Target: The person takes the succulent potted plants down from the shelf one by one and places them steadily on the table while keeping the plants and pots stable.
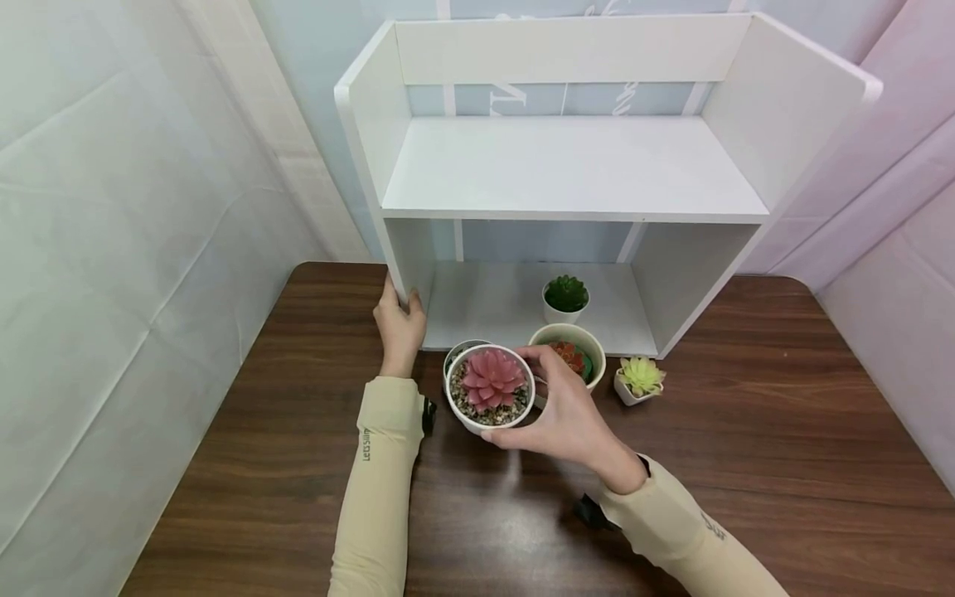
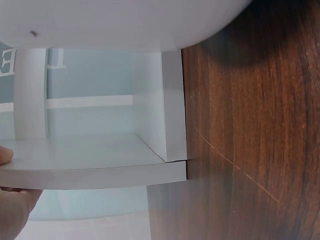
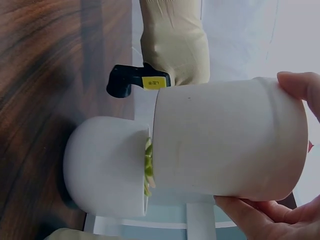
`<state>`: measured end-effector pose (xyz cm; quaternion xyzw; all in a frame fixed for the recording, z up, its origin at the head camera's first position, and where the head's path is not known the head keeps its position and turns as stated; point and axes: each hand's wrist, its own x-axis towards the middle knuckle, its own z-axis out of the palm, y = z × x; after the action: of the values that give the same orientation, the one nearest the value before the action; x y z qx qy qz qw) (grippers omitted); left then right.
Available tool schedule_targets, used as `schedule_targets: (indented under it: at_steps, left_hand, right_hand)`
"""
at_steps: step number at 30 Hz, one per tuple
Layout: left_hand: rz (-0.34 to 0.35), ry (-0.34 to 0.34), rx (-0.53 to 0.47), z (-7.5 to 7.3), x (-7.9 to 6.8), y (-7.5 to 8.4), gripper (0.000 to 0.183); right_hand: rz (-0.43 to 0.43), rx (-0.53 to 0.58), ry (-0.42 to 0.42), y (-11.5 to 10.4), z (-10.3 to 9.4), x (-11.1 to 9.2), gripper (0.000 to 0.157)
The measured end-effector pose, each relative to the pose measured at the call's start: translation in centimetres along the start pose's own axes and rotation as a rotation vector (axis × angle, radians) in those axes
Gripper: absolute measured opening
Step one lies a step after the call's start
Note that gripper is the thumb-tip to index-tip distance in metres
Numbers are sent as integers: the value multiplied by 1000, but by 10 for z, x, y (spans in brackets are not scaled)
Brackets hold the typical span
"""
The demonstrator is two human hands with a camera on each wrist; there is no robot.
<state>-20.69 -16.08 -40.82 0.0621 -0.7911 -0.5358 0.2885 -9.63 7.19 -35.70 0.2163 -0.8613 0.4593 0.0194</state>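
My right hand (image 1: 563,410) grips a white pot (image 3: 225,140) by its rim, thumb on one side and fingers on the other. A pink succulent (image 1: 492,381) sits in its pebbles. The pot is off the table, partly hiding another white pot (image 3: 107,165) with a green plant that stands behind it. At the left side panel of a white two-tier shelf (image 1: 574,166), my left hand (image 1: 400,332) holds the board's front edge. In the left wrist view, the thumb lies on the panel's inner face and the fingers are on its outer face.
A cream pot (image 1: 585,336) with a red and green succulent stands before the shelf. Right of it, a small white pot (image 1: 630,396) holds a light-green succulent. A dark-green succulent (image 1: 565,293) in a white pot is on the lower shelf. Everything stands on a brown wooden table (image 1: 246,464).
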Motion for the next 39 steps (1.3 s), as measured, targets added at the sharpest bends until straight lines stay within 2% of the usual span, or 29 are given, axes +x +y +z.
schedule_targets:
  at_steps: [7,13,26,31,39]
  left_hand:
    - [-2,4,-13,0,0,0,50]
    - [-2,5,-18,1,1,1,49]
    - [-1,2,-16,0,1,1,47]
    - [-2,0,-17,0,1,1,48]
    - [0,1,-18,0,0,0,48]
  right_hand:
    - [-67,33,-51,4,2,-4,87]
    - [-78,87,-113,7,5,-7,86]
    - [-147,28,-168,18,12,-12,88]
    - [-140,-40,-173,23,15,-13,90]
    - [-111,-46,-192,30,20,-15,90]
